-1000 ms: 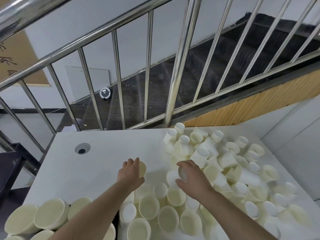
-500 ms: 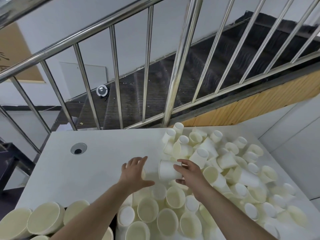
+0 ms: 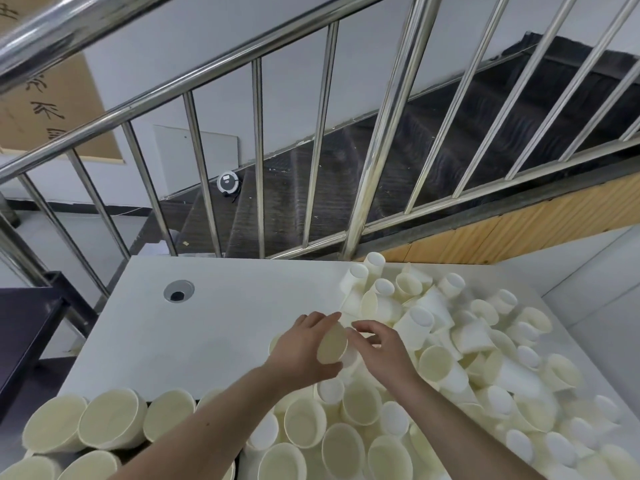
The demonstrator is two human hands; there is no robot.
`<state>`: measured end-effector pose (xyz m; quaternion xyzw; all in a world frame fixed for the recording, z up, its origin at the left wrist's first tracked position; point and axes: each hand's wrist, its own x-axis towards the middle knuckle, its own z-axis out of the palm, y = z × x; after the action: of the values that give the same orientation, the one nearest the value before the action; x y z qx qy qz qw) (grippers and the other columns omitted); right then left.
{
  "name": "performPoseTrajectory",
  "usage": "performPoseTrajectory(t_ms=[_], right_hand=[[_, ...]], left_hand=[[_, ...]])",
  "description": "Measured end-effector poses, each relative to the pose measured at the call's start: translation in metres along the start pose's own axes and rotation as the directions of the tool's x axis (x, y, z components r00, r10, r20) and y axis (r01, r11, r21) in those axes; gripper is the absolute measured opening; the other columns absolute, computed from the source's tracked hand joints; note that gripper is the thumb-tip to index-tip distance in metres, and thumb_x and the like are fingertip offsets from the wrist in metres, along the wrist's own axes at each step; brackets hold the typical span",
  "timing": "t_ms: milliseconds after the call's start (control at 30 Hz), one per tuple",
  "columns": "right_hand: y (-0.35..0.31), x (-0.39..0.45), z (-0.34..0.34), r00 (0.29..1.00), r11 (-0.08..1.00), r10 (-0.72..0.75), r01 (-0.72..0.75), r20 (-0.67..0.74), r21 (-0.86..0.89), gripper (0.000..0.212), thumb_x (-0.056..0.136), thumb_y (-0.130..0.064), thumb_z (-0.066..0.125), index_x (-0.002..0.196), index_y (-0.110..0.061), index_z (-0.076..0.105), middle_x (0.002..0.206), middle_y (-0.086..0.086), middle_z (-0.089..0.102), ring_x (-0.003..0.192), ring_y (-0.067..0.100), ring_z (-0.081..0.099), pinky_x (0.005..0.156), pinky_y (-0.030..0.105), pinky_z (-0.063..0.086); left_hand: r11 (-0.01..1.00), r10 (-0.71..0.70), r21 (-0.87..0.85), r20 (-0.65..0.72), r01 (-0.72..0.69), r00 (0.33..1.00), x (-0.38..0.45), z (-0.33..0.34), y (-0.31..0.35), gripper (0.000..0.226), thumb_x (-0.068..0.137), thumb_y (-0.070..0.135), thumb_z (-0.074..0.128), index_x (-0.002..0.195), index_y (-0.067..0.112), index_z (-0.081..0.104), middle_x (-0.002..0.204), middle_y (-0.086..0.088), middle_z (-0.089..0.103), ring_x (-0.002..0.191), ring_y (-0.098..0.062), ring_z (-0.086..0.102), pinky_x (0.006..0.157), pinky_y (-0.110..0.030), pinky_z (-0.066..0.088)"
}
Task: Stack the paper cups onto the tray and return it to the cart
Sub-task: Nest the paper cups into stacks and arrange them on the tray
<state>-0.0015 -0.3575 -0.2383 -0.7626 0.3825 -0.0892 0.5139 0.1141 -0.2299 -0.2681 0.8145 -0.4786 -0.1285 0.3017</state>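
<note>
Paper cup (image 3: pixel 331 342) sits tilted in the left hand (image 3: pixel 304 351), fingers curled around it, above the white table (image 3: pixel 221 327). Right hand (image 3: pixel 384 351) is loosely curled beside it; whether it holds anything, I cannot tell. A weak hold may drop the cup into the loose pile (image 3: pixel 467 341).

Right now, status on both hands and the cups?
Left hand grips a pale paper cup, mouth toward camera. Right hand beside it, grip unclear. Loose cup pile covers white table.
</note>
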Motion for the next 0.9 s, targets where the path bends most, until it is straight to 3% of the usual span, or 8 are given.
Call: performPoseTrajectory(t_ms=[67,133,267,400,533,733,833,900], right_hand=[[-0.004,0.004,0.008,0.995,0.994,-0.088,0.090,0.036,-0.068,0.021,0.088,-0.039,0.066,0.107,-0.029,0.065,0.106,-0.021,0.064,0.073,0.001,0.058,0.068,0.013,0.043],[-0.004,0.012,0.016,0.990,0.981,-0.116,0.127,0.076,-0.145,0.016,0.091,-0.031,0.062,0.106,-0.031,0.063,0.106,-0.020,0.064,0.060,0.003,0.054,0.063,0.016,0.043],[0.005,0.034,0.025,0.996,0.980,-0.054,0.067,0.073,-0.188,0.028,0.087,-0.006,0.052,0.099,-0.028,0.063,0.102,-0.013,0.064,0.081,0.013,0.064,0.068,0.027,0.053],[0.016,0.057,0.034,0.997,0.959,0.053,-0.036,0.051,-0.281,0.029,0.085,-0.002,0.047,0.095,-0.025,0.062,0.095,-0.011,0.063,0.082,0.018,0.066,0.077,0.041,0.058],[0.028,0.077,0.046,0.990,0.922,0.127,-0.098,0.054,-0.374,0.027,0.083,-0.002,0.045,0.093,-0.022,0.060,0.093,-0.006,0.063,0.080,0.022,0.066,0.077,0.043,0.057],[0.038,0.090,0.058,0.983,0.894,0.164,-0.115,0.078,-0.433,0.029,0.087,0.001,0.043,0.106,-0.013,0.060,0.090,-0.009,0.051,0.088,0.026,0.065,0.079,0.040,0.056],[0.041,0.092,0.059,0.982,0.862,0.161,-0.092,0.097,-0.498,0.035,0.092,-0.006,0.046,0.125,-0.012,0.056,0.116,0.003,0.058,0.105,0.026,0.062,0.089,0.036,0.052],[0.037,0.089,0.060,0.984,0.818,0.132,-0.039,0.121,-0.574,0.040,0.096,-0.023,0.051,0.135,-0.015,0.048,0.129,0.005,0.054,0.117,0.022,0.055,0.094,0.029,0.045]], left_hand=[[0.996,0.004,0.085,0.012,-0.006,1.000,0.002,0.001,0.000,0.084,0.076,0.044,0.067,0.148,0.030,0.026,0.134,0.012,0.042,0.121,-0.013,0.038,0.091,-0.025,0.044],[0.992,0.012,0.128,0.025,-0.015,1.000,0.005,0.003,-0.001,0.083,0.077,0.041,0.066,0.148,0.028,0.026,0.134,0.009,0.043,0.119,-0.016,0.039,0.090,-0.026,0.043],[0.986,-0.061,0.157,0.035,0.055,0.997,0.008,0.005,-0.012,0.083,0.078,0.043,0.066,0.148,0.027,0.025,0.137,0.006,0.042,0.123,-0.019,0.040,0.096,-0.031,0.041],[0.929,-0.259,0.294,0.090,0.223,0.962,0.010,0.001,-0.035,0.084,0.080,0.047,0.064,0.148,0.024,0.021,0.143,0.000,0.035,0.131,-0.023,0.031,0.103,-0.036,0.033],[0.880,-0.394,0.351,0.160,0.321,0.905,0.010,0.005,-0.055,0.076,0.081,0.049,0.061,0.143,0.020,0.028,0.143,-0.004,0.033,0.132,-0.026,0.029,0.102,-0.040,0.034],[0.890,-0.429,0.273,0.225,0.366,0.875,0.010,0.015,-0.063,0.073,0.081,0.042,0.064,0.142,0.022,0.029,0.140,-0.002,0.034,0.126,-0.024,0.036,0.096,-0.038,0.044],[0.896,-0.418,0.254,0.207,0.364,0.885,0.011,0.015,-0.064,0.068,0.082,0.033,0.061,0.142,0.021,0.030,0.139,-0.002,0.034,0.124,-0.023,0.037,0.091,-0.035,0.047],[0.896,-0.417,0.247,0.187,0.368,0.889,0.012,0.011,-0.065,0.069,0.082,0.031,0.059,0.143,0.021,0.029,0.139,-0.002,0.033,0.125,-0.023,0.036,0.091,-0.035,0.047]])
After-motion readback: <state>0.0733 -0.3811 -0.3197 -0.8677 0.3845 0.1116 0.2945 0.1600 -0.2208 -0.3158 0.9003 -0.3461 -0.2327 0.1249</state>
